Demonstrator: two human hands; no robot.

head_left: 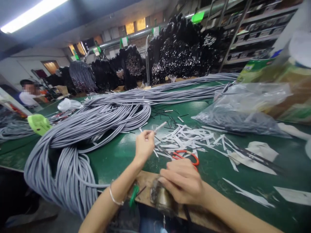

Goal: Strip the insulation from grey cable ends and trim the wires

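My left hand (pixel 144 145) is raised over the green table (pixel 116 155), fingers pinched on a short white strip (pixel 160 126) that sticks out to the right. My right hand (pixel 182 180) rests at the table's near edge, fingers curled down over a dull metal tool (pixel 161 198) fixed to a wooden strip. Red-handled scissors (pixel 186 155) lie just beyond my right hand. A scatter of white paper strips (pixel 191 136) covers the table past both hands. A silver bangle (pixel 114 198) circles my left wrist.
A thick bundle of grey cables (pixel 102 119) loops across the table's left and hangs off its near edge. A clear plastic bag (pixel 243 106) of dark pieces lies at right. Black cable bundles (pixel 179 48) hang behind. A seated person (pixel 28 94) is far left, beside a green basket (pixel 39 124).
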